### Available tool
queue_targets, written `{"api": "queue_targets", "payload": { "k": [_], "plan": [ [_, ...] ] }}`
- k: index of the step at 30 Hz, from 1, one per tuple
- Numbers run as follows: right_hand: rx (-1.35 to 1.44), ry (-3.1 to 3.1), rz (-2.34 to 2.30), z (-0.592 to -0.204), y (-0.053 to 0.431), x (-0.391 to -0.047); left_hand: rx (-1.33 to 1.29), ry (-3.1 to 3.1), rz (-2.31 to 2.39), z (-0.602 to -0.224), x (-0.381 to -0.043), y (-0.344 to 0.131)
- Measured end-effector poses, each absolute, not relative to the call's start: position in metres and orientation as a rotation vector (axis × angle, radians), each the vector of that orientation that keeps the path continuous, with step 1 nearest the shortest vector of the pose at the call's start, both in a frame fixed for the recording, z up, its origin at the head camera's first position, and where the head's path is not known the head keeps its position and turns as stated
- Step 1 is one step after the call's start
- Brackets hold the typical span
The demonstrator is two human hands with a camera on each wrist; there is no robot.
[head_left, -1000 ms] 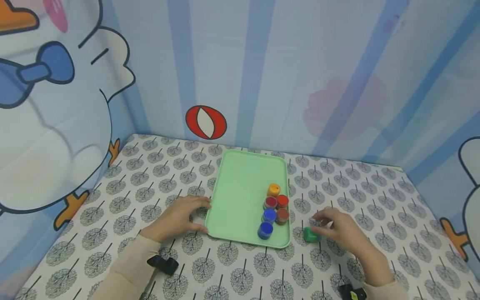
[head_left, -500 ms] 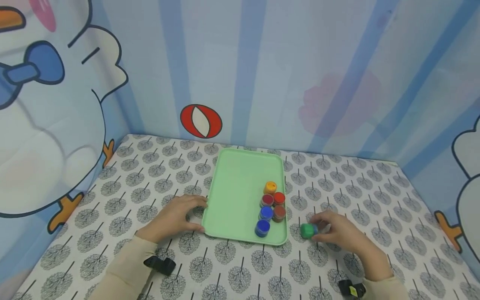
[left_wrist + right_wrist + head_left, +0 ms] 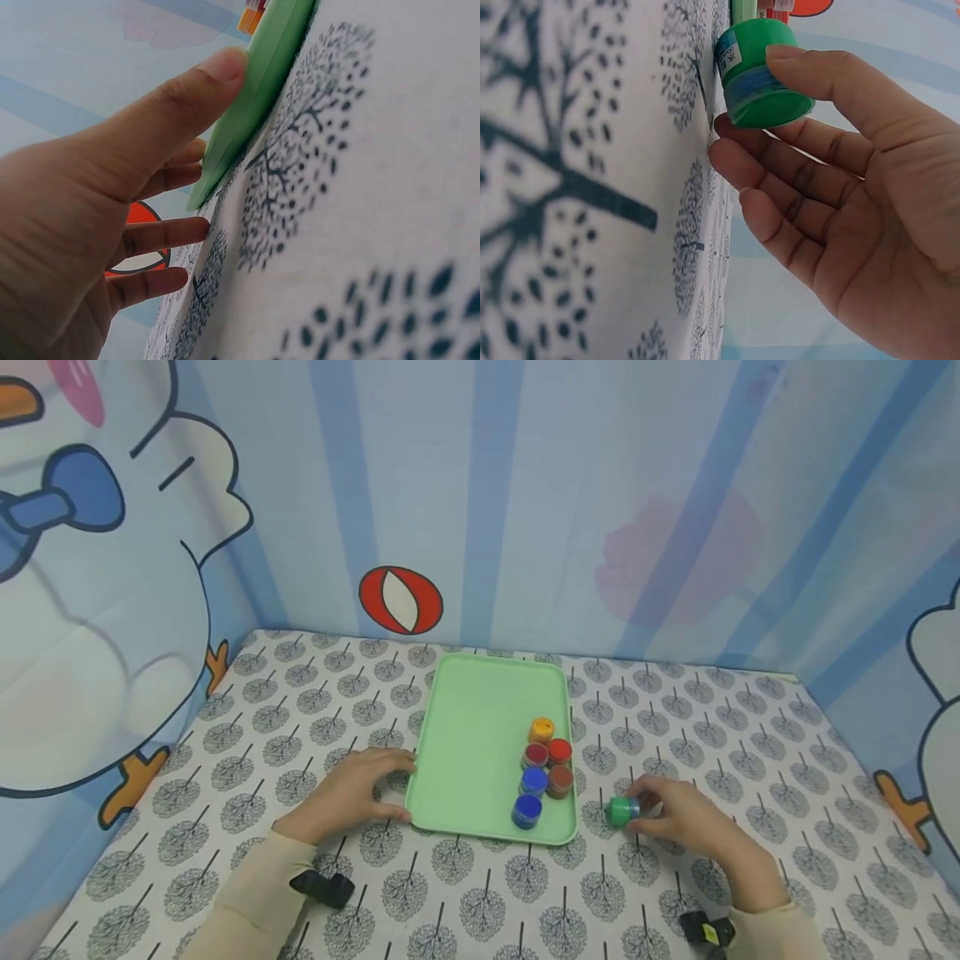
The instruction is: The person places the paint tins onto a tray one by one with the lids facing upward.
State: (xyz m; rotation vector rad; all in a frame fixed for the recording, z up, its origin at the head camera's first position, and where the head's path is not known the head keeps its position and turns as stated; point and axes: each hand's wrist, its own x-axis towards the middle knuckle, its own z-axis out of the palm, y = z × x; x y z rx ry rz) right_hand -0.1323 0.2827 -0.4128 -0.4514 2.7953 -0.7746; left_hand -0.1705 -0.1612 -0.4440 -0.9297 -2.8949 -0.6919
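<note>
My right hand (image 3: 686, 814) pinches a small green paint jar (image 3: 621, 812) just off the tray's right edge. In the right wrist view the green jar (image 3: 761, 71) is tilted, with the thumb on its side and the index finger partly hidden behind it. The other fingers curve loosely below. My left hand (image 3: 352, 793) lies at the left edge of the light green tray (image 3: 472, 735), its thumb and fingertips against the rim. Seen from the left wrist, the thumb touches the green tray's wall (image 3: 259, 94) and the fingers stretch out relaxed.
Several paint jars stand in the tray's right half: an orange jar (image 3: 542, 730), a dark red jar (image 3: 535, 756), a red jar (image 3: 558, 752), a brown jar (image 3: 559, 781) and two blue ones. A tree-print cloth (image 3: 315, 727) covers the table; a cartoon curtain (image 3: 555, 510) hangs behind.
My right hand has closed its pinch on the green jar and tipped it, so its green end points toward the tray. The left hand stays at the rim.
</note>
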Motion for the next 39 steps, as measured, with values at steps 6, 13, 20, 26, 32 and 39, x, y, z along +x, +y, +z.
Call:
{"api": "queue_targets", "payload": {
  "k": [6,13,20,26,32,39],
  "plan": [
    [-0.461,2.848,-0.737,-0.410,0.282,-0.133,-0.940,-2.887,-0.696,-0.443,-0.172,-0.161],
    [-0.491,2.898,-0.757,-0.407,0.280,-0.132,-0.930,-2.906,-0.701,-0.442,-0.173,-0.160],
    [-0.540,2.909,-0.772,-0.405,0.274,-0.132,-0.931,-2.901,-0.705,-0.444,-0.172,-0.161],
    [-0.561,2.921,-0.774,-0.403,0.270,-0.133,-0.936,-2.892,-0.710,-0.446,-0.172,-0.162],
    [-0.567,2.924,-0.776,-0.402,0.264,-0.133,-0.938,-2.888,-0.698,-0.445,-0.172,-0.162],
    [-0.583,2.945,-0.789,-0.406,0.256,-0.134,-0.935,-2.895,-0.691,-0.443,-0.171,-0.162]
  ]
}}
